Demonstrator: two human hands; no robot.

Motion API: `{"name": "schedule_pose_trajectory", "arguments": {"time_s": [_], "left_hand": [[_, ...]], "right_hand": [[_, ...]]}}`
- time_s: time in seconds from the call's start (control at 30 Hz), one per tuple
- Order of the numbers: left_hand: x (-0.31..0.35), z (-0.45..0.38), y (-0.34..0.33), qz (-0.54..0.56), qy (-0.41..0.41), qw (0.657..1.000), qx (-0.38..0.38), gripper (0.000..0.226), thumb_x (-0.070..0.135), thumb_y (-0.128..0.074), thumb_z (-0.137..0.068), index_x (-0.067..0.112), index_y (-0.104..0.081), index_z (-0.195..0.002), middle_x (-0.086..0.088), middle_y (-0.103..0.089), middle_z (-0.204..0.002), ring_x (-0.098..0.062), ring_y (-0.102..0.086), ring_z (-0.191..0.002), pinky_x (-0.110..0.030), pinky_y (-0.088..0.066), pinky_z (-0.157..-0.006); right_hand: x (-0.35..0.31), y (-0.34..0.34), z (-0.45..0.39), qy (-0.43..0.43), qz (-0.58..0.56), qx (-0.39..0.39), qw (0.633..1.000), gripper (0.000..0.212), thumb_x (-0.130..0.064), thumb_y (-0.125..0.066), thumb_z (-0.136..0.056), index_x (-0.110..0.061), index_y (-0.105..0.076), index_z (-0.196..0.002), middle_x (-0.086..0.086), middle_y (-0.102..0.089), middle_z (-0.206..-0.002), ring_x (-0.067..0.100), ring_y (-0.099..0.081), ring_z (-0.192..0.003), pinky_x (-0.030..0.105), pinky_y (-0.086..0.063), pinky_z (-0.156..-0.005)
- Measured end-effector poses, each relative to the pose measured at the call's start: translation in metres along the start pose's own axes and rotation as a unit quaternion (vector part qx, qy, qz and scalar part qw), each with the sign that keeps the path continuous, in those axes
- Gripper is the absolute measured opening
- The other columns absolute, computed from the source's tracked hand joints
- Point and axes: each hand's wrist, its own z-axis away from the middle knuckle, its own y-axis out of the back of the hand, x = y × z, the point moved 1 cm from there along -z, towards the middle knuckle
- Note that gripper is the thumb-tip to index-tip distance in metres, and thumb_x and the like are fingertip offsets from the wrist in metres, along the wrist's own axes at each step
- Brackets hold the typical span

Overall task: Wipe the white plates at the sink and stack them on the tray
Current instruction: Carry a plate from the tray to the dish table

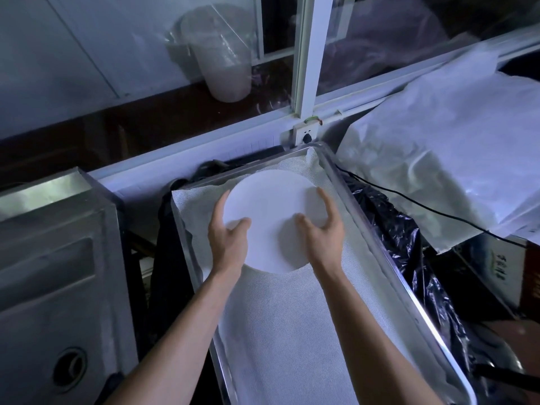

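A round white plate (pixel 271 209) is over the far half of a long metal tray (pixel 377 229) lined with a white mesh cloth (pixel 286 331). My left hand (pixel 228 241) holds the plate's left edge, thumb on top and fingers curled round the rim. On the plate's right edge my right hand (pixel 321 229) grips the same way, thumb on the face. Whether the plate rests on the cloth or hovers just above it cannot be told.
A steel sink unit (pixel 55 258) with a round drain stands to the left. Crumpled black plastic (pixel 409 244) and a black cable lie right of the tray. A white covered bulk (pixel 453 159) sits at far right. Behind is a window frame with a socket (pixel 306 137).
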Motion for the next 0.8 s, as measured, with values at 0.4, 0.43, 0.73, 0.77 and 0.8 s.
{"name": "schedule_pose_trajectory", "arguments": {"time_s": [0.4,0.43,0.73,0.77,0.8], "left_hand": [[-0.002,0.013,0.005,0.020,-0.022,1.000,0.004,0.068,0.015,-0.066,-0.074,0.053,-0.056,-0.129,0.021,-0.066,-0.124,0.007,-0.062,-0.108,-0.012,-0.051,-0.082],[-0.002,0.014,0.007,0.023,-0.027,0.999,0.004,0.068,0.014,-0.066,-0.074,0.052,-0.056,-0.130,0.019,-0.066,-0.126,0.005,-0.063,-0.109,-0.012,-0.052,-0.082],[-0.002,0.020,0.011,0.004,-0.032,0.999,-0.004,0.070,0.012,-0.065,-0.074,0.044,-0.054,-0.136,0.034,-0.062,-0.114,0.018,-0.058,-0.100,-0.001,-0.046,-0.072],[-0.002,0.021,0.010,0.002,-0.027,1.000,-0.006,0.070,0.013,-0.065,-0.074,0.045,-0.054,-0.136,0.038,-0.061,-0.111,0.019,-0.058,-0.099,-0.002,-0.046,-0.072],[-0.002,0.022,0.009,0.000,-0.024,1.000,-0.007,0.071,0.013,-0.065,-0.074,0.047,-0.053,-0.136,0.040,-0.061,-0.111,0.019,-0.057,-0.100,-0.004,-0.047,-0.074]], "right_hand": [[-0.006,0.005,0.011,0.001,-0.006,-0.002,1.000,0.065,-0.019,-0.069,-0.082,-0.052,-0.052,-0.135,-0.019,-0.060,-0.131,0.018,-0.063,-0.114,0.049,-0.055,-0.096],[-0.007,0.005,0.011,0.003,-0.004,-0.004,1.000,0.065,-0.018,-0.069,-0.082,-0.053,-0.052,-0.134,-0.016,-0.060,-0.132,0.020,-0.063,-0.113,0.050,-0.056,-0.095],[-0.004,0.008,0.019,-0.026,0.008,-0.002,1.000,0.062,-0.019,-0.067,-0.083,-0.054,-0.052,-0.131,-0.008,-0.069,-0.115,0.014,-0.067,-0.090,0.035,-0.058,-0.078],[-0.003,0.009,0.018,-0.029,0.011,-0.004,1.000,0.062,-0.019,-0.067,-0.083,-0.054,-0.052,-0.131,-0.004,-0.070,-0.110,0.018,-0.068,-0.088,0.037,-0.060,-0.077],[-0.003,0.010,0.017,-0.030,0.012,-0.004,0.999,0.061,-0.019,-0.067,-0.082,-0.054,-0.052,-0.131,-0.004,-0.070,-0.105,0.018,-0.068,-0.085,0.037,-0.060,-0.076]]}}
